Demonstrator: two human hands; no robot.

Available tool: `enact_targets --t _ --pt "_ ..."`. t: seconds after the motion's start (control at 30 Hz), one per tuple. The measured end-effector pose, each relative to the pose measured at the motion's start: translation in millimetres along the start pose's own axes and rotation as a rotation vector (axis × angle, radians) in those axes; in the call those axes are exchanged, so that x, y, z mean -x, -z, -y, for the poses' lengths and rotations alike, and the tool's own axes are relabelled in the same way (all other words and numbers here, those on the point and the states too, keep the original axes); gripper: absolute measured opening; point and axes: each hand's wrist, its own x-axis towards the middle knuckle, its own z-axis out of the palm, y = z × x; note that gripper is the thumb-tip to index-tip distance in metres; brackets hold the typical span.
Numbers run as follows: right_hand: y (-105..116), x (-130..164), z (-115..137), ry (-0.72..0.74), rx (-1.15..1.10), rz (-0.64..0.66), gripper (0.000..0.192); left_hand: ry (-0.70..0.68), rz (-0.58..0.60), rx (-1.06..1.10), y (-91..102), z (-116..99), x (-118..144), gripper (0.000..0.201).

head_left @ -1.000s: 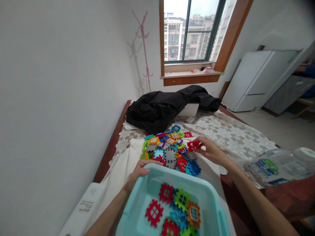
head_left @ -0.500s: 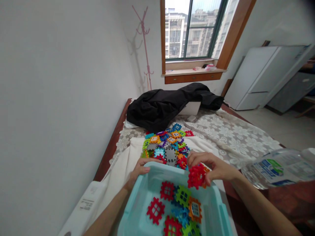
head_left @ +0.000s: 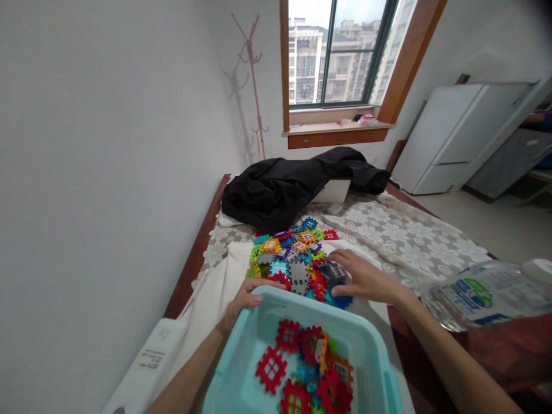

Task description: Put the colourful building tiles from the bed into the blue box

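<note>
The pale blue tub (head_left: 310, 305) stood on the white cloth (head_left: 235, 259), its far rim close up against the heap of toy pieces (head_left: 298, 273). Inside the tub, more pieces (head_left: 287, 335) crowded toward its right half, with the floor showing at the left. Left of the tub lay a white case (head_left: 150, 356) and, farther off, a red-brown edge (head_left: 190, 259); right of it, well apart, was a clear bottle (head_left: 478, 293). Open room stretched beyond the tub to the right, over patterned cloth (head_left: 414, 230).

Just past the tub's far rim, the right hand (head_left: 362, 280) was spread, thumb and fingers parted wide about a grey piece (head_left: 336, 271); contact was unclear. The left hand (head_left: 245, 297) gripped the tub's far left corner.
</note>
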Motion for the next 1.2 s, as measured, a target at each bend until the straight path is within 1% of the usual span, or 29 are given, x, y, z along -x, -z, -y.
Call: enact_targets --t 0.07,0.1,0.13,0.27,0.4,0.53,0.6,0.67,0.77,0.87,0.93,1.03,1.2 --pt "-4 0 -8 -0.016 0.044 0.106 0.092 0.003 0.008 0.0 2.1 1 -1 0.046" --pt "-5 0 -11 -0.027 0.048 0.136 0.094 -0.001 0.002 0.0 3.1 2 -2 0.046" --pt "-5 0 -12 -0.041 0.047 0.148 0.09 -0.005 0.001 -0.001 3.8 2 -2 0.046" --pt "-2 0 -12 -0.104 0.009 0.15 0.056 -0.009 0.017 -0.013 3.3 1 -2 0.046" --pt "0 0 -10 -0.114 -0.055 0.148 0.044 -0.018 0.0 -0.019 -0.9 -1 0 0.044" --pt "-2 0 -10 -0.103 -0.099 0.151 0.033 -0.015 -0.008 -0.018 -2.5 -2 0 0.044" --pt "-1 0 -11 -0.093 -0.114 0.16 0.036 -0.008 -0.007 -0.017 -2.2 -2 0 0.045" --pt "3 0 -12 -0.083 -0.125 0.14 0.039 0.0 0.003 -0.023 -2.0 -2 -1 0.046" --pt "13 0 -12 -0.05 -0.141 0.102 0.031 0.003 0.025 -0.043 -2.2 -4 -1 0.047" --pt "18 1 -11 -0.009 -0.17 0.139 0.029 -0.014 0.023 -0.047 -2.6 -5 -1 0.047" --pt "15 1 -12 -0.015 -0.126 0.154 0.033 -0.019 0.028 -0.038 -2.5 -5 -1 0.047" --pt "5 -1 -17 -0.073 -0.034 0.134 0.038 -0.024 0.041 -0.038 -1.6 -4 -1 0.047" --pt "-4 -2 -27 -0.111 -0.077 0.198 0.045 -0.016 0.024 -0.048 -1.1 -3 -1 0.047"
